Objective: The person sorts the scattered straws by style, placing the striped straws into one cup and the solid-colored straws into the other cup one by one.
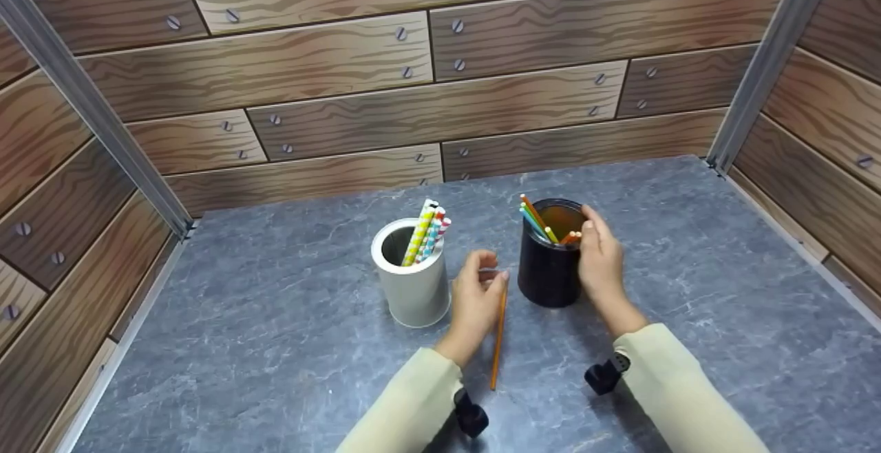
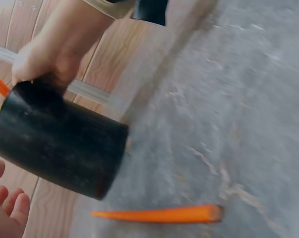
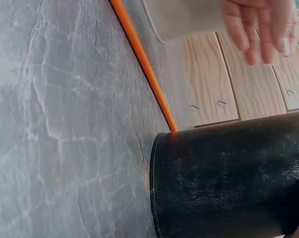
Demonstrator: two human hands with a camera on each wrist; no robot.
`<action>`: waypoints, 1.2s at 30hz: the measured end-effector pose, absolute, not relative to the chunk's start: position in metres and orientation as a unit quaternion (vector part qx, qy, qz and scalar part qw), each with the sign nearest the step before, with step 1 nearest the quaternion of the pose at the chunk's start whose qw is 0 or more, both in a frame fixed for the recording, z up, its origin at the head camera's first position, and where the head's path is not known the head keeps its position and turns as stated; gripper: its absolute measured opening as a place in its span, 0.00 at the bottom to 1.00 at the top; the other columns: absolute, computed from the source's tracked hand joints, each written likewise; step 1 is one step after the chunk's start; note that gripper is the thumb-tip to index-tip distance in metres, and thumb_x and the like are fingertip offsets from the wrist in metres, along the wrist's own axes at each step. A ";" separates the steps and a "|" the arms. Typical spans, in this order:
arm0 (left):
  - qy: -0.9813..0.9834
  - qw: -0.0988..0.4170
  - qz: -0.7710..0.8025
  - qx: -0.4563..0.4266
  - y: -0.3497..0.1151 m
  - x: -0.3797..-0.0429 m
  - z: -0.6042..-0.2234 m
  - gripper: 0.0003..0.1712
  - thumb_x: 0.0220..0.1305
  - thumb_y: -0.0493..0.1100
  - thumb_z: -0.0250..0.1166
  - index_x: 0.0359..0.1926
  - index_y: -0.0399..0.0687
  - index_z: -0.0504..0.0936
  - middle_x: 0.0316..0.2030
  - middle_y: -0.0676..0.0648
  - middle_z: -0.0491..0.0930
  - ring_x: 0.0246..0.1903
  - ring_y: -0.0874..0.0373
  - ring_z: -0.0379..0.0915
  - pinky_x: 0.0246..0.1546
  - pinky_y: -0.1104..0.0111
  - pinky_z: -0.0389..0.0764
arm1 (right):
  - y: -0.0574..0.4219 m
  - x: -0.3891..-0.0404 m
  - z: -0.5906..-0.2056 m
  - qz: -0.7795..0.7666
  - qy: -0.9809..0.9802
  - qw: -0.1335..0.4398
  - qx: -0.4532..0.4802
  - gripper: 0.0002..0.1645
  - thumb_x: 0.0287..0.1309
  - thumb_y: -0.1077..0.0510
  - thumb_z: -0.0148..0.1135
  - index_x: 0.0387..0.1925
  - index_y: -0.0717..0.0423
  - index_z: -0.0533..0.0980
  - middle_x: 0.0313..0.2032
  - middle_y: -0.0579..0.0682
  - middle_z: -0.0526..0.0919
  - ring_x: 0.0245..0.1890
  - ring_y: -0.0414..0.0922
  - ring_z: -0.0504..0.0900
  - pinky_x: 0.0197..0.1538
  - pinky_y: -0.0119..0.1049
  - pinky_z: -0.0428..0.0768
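Note:
A black can (image 1: 548, 275) stands upright on the table, with several thin orange, blue and yellow straws (image 1: 531, 219) leaning inside it. My right hand (image 1: 602, 257) grips that can by its right side near the rim. An orange straw (image 1: 497, 350) lies flat on the table between the two cans, also visible in the left wrist view (image 2: 164, 215). Over its far end hovers my left hand (image 1: 475, 305), fingers loosely bent and holding nothing; the right wrist view shows those fingers (image 3: 253, 34) apart from the straw.
To the left of my left hand stands a white can (image 1: 418, 298) with several patterned paper straws (image 1: 423, 236), yellow, blue and red on white. Wood-print panels (image 1: 344, 109) with metal corner posts (image 1: 771, 60) enclose the grey marbled table (image 1: 275, 356) at the back and sides.

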State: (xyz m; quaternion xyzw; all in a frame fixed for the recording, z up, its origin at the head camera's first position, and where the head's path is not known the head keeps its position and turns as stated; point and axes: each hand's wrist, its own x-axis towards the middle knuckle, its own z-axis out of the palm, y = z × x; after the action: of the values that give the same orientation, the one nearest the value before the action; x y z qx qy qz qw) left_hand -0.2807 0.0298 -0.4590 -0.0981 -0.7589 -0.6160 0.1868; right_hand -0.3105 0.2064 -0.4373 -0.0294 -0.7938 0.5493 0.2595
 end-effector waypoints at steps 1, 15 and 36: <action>-0.763 0.181 -0.613 -0.096 0.029 -0.280 -0.462 0.13 0.52 0.29 0.63 0.40 0.39 0.75 0.37 0.43 0.79 0.35 0.54 0.79 0.37 0.73 0.79 | 0.206 -0.310 -0.437 0.550 -0.793 0.260 -0.029 0.24 0.68 0.59 0.38 0.61 0.65 0.66 0.62 0.61 0.68 0.62 0.54 0.66 0.65 0.46 0.61; -0.850 0.128 -0.500 -0.107 0.018 -0.277 -0.490 0.19 0.47 0.29 0.66 0.44 0.37 0.76 0.36 0.40 0.78 0.33 0.53 0.78 0.34 0.72 0.77 | 0.207 -0.311 -0.437 0.561 -0.790 0.247 -0.032 0.25 0.68 0.59 0.37 0.62 0.66 0.65 0.62 0.62 0.67 0.62 0.53 0.65 0.66 0.45 0.60; -0.908 0.122 -0.386 -0.109 0.021 -0.276 -0.498 0.22 0.42 0.31 0.69 0.43 0.37 0.78 0.28 0.45 0.79 0.30 0.54 0.74 0.34 0.66 0.75 | 0.206 -0.310 -0.437 0.554 -0.793 0.253 -0.030 0.25 0.68 0.59 0.37 0.61 0.65 0.66 0.61 0.62 0.69 0.59 0.54 0.68 0.64 0.47 0.61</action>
State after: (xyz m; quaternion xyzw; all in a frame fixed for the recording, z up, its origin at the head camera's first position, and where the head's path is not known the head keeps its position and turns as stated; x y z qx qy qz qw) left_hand -0.2757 0.0205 -0.4982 -0.1094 -0.9081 -0.3855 0.1217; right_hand -0.3100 0.2065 -0.4370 -0.0300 -0.7926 0.5541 0.2528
